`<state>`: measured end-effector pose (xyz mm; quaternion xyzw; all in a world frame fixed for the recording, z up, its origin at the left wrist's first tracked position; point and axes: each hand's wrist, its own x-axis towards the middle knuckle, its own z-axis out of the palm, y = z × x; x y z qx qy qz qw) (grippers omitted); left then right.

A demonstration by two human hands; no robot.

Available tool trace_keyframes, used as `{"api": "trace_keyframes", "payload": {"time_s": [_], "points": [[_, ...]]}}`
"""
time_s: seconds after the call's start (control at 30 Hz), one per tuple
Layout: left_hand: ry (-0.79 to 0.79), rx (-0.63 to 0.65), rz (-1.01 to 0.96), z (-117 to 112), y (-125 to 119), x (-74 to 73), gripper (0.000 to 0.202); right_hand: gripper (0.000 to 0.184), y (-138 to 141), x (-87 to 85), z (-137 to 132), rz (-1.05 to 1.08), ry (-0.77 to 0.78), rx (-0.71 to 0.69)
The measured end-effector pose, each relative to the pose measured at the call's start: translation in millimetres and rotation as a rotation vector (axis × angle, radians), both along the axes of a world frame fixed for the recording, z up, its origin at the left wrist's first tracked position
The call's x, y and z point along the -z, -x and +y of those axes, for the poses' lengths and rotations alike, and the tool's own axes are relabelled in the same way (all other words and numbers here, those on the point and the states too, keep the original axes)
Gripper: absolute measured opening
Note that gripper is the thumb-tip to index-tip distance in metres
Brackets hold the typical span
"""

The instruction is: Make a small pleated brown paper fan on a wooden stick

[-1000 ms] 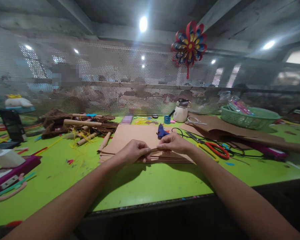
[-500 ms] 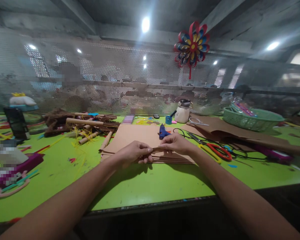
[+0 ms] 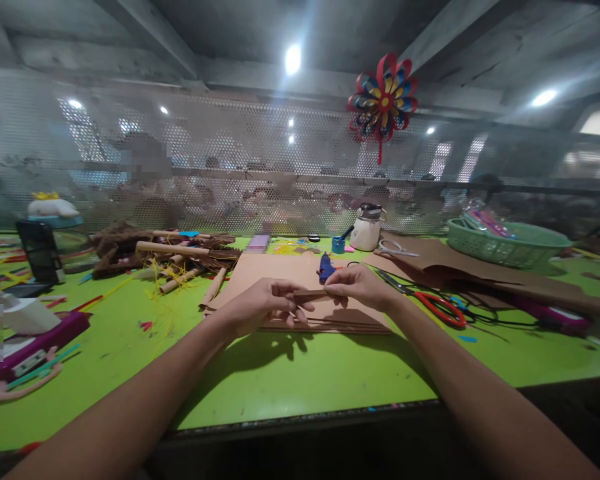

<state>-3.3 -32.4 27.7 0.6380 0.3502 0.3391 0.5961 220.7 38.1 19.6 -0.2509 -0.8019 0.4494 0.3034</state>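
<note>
Between my two hands is a narrow folded strip of brown paper (image 3: 311, 295), held just above a stack of brown cardboard sheets (image 3: 265, 267). My left hand (image 3: 267, 303) grips its left end between thumb and fingers, with the lower fingers loosely curled. At the strip's right end, my right hand (image 3: 357, 288) pinches it between thumb and forefinger. A blue glue gun (image 3: 326, 268) rests on the sheets just beyond my right hand. Scissors with red handles (image 3: 440, 309) lie to the right of that hand.
Brown paper rolls (image 3: 173, 249) and yellow shreds lie at the left, near a propped phone (image 3: 40, 252) and a purple power strip (image 3: 40, 347). A white jug (image 3: 367, 228), a large brown paper sheet (image 3: 460, 263) and a green basket (image 3: 510, 241) stand or lie at the right.
My hands have moved slightly apart, and more of the paper strip shows between them. The left hand's lower fingers have loosened. The whole view has shifted a little.
</note>
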Motion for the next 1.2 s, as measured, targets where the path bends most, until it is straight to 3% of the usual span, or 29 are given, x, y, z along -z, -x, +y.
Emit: {"api": "trace_keyframes", "payload": {"time_s": [0.23,0.43,0.83,1.2], "points": [[-0.161,-0.078,0.105,4.5,-6.4,9.3,0.024,0.034,10.2,3.0,-9.1,-0.049,-0.04,-0.089],[-0.27,-0.216,0.178,2.1,-12.7,7.3,0.018,0.032,18.6,7.1,-14.4,-0.05,-0.076,-0.058],[-0.207,-0.191,0.026,2.3,-5.8,2.7,0.025,0.033,20.8,9.1,-16.2,0.064,-0.134,0.053],[-0.214,-0.165,0.058,2.9,-5.0,3.0,0.023,0.023,17.6,13.5,-9.1,0.068,-0.111,0.055]]}}
